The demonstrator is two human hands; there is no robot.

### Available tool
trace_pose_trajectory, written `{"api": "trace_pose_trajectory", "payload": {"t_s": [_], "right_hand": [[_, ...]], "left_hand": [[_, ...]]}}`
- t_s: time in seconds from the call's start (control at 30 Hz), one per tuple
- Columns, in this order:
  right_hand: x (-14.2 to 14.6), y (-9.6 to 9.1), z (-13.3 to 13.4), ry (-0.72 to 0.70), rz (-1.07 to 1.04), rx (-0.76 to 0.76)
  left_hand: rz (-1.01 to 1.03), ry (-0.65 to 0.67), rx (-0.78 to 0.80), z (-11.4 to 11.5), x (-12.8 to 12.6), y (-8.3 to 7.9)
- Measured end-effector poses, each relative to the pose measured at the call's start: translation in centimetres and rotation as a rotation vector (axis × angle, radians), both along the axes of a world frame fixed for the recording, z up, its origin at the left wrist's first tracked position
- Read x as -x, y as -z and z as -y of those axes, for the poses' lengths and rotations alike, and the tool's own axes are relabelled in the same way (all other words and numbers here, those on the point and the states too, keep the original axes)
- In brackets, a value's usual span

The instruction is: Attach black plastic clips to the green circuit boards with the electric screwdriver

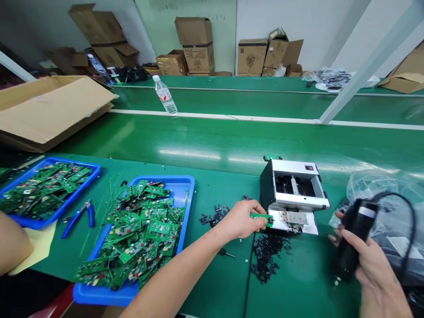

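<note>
My left hand (244, 219) pinches a small green circuit board (260, 217) by its left end. The board's other end reaches the front of a silver-and-black bench machine (294, 190), beside its metal fixture (294, 218); whether it rests there I cannot tell. In my right hand (367, 254) is a black electric screwdriver (356, 238), its tip pointing down and its cable looping off to the right. Small black plastic parts (266, 256) lie in a heap before the machine, and another small pile (217, 215) lies left of it.
Blue trays (190, 190) (96, 170) of circuit boards stand at left, with blue-handled cutters (79, 216) between them. A water bottle (164, 96) stands on the far ledge. Clear plastic bags (374, 190) lie at right. A person's arm (13, 245) shows at far left.
</note>
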State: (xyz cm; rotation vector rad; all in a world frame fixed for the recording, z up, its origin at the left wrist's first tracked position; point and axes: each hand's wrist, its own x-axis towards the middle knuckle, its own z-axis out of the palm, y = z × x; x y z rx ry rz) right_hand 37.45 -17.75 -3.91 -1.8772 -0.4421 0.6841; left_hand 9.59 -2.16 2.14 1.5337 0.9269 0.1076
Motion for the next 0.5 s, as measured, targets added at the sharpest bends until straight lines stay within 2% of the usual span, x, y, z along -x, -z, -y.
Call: {"api": "trace_pose_trajectory", "payload": {"t_s": [0.1, 0.23, 0.3, 0.4, 0.5], "right_hand": [[0.9, -2.4, 0.1, -0.009, -0.227, -0.242], [2.2, -4.9, 0.3, -0.046, -0.455, -0.451], [2.8, -5.6, 0.6, -0.05, -0.52, -0.56], [3.9, -6.1, 0.9, -0.062, -0.495, -0.64], [4.8, -6.3, 0.9, -0.094, -0.471, -0.646]], "left_hand": [[-0.032, 0.011, -0.107, 0.3, 0.2, 0.3], [-0.048, 0.016, -0.236, 0.5, 0.3, 0.9], [-0.054, 0.028, -0.227, 0.5, 0.2, 1.0], [-0.04, 0.038, -0.219, 0.3, 0.1, 1.1], [-0.013, 0.047, -0.063, 0.0, -0.1, 1.2]]}}
